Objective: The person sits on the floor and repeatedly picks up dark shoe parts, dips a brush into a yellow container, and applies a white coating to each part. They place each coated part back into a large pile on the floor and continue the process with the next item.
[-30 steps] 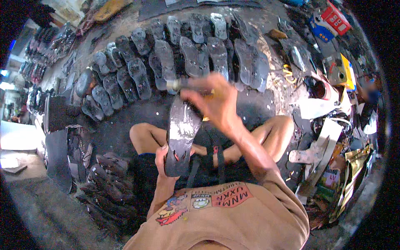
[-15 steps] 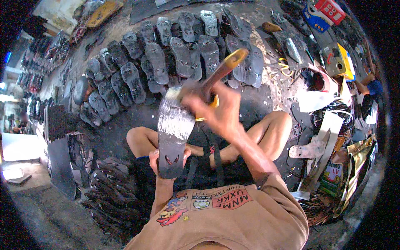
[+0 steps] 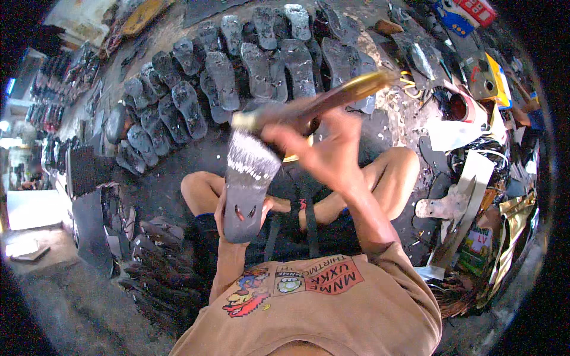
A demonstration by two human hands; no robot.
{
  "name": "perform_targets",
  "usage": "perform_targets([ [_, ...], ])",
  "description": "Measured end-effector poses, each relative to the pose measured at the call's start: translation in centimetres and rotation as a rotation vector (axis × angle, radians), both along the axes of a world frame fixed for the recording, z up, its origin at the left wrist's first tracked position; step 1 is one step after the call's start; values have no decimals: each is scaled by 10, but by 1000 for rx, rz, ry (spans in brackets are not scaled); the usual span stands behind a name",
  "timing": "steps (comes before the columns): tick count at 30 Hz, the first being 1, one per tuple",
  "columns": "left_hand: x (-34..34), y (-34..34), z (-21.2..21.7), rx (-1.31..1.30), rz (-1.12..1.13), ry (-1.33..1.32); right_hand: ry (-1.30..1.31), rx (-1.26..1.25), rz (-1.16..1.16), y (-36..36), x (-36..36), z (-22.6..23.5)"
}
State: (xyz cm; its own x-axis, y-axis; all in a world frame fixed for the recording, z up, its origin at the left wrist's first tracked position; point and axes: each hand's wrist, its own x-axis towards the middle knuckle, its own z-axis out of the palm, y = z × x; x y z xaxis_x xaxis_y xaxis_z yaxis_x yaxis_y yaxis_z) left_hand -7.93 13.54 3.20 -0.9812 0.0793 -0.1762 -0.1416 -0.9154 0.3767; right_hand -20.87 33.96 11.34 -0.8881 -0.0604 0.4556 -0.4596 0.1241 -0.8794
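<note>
My left hand [image 3: 219,221] is closed around the lower end of a dark flip-flop sole [image 3: 246,196], with the thumb along one edge. Two small strap holes show near that end. A wet whitish coating covers the sole's upper part. In my closed right hand [image 3: 335,148], blurred by motion, is a brush [image 3: 332,99] with a dark handle and a yellow end pointing up to the right. Its pale head [image 3: 243,121] lies at the sole's far end. Part of a yellow object [image 3: 291,158] shows behind my right hand.
Rows of dark soles [image 3: 256,71] lie on the floor ahead. At left is a heap of dark footwear pieces [image 3: 160,267]. To the right stand an open can [image 3: 459,108], a yellow box [image 3: 497,83], strips and scraps, plus yellow-handled scissors [image 3: 408,83]. Another person's arm [image 3: 528,113] appears far right.
The brush has swung lower, its handle reaching further right and its head nearer the sole's far edge. The sole has risen slightly, and its shiny white area looks shorter.
</note>
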Motion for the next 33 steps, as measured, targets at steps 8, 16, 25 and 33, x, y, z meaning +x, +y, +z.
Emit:
perform_targets([
  [8,-14,-15,-24,24,-66,33,-83,104,117,-14,36,-10],
  [16,-54,-3,-2,-489,-32,-88,-140,-95,278,-26,73,-2],
  [25,-42,-2,-13,32,-48,45,-109,147,14,-16,65,-37],
  [33,-53,23,7,-120,-2,69,14,-46,-350,-1,-18,-21],
])
